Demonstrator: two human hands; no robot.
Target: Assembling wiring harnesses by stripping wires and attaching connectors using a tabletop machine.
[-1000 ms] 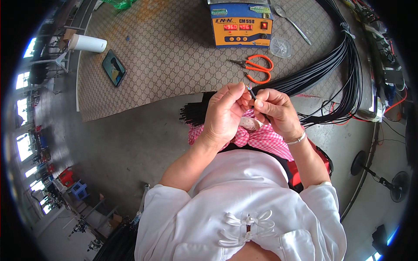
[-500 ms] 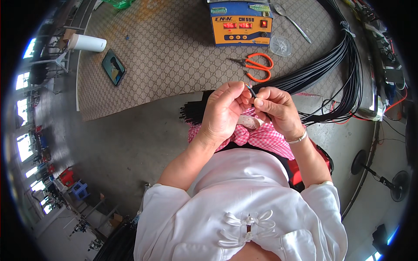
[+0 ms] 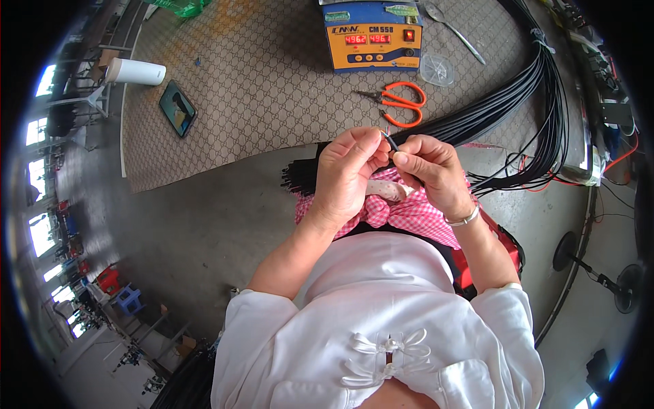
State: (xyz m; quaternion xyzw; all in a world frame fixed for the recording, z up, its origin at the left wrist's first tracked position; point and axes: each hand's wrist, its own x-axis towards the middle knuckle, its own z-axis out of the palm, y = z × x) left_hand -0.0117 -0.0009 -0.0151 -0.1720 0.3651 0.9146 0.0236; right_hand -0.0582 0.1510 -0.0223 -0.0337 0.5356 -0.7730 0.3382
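Observation:
Between my hands is the end of a black cable (image 3: 392, 142), with thin inner wires showing at its tip. My right hand (image 3: 432, 170) pinches the black sheath between thumb and finger. The thumb and forefinger of my left hand (image 3: 353, 163) are closed at the tip, on the fine wires. A thick bundle of black cables (image 3: 477, 117) runs across the table from the upper right and passes behind my hands. Its cut ends (image 3: 300, 176) stick out left of my left hand. Orange-handled scissors (image 3: 403, 104) lie on the table just beyond my fingers.
A blue and orange control box (image 3: 375, 41) with a red display stands at the back of the patterned table (image 3: 259, 88). Near it are a clear round dish (image 3: 437, 70) and a spoon (image 3: 458, 33). A phone (image 3: 178, 109) and a white cup (image 3: 136, 71) sit at the left.
My hands stay almost in place around the cable end, with only a small shift of the fingers at its wires. The view has moved slightly.

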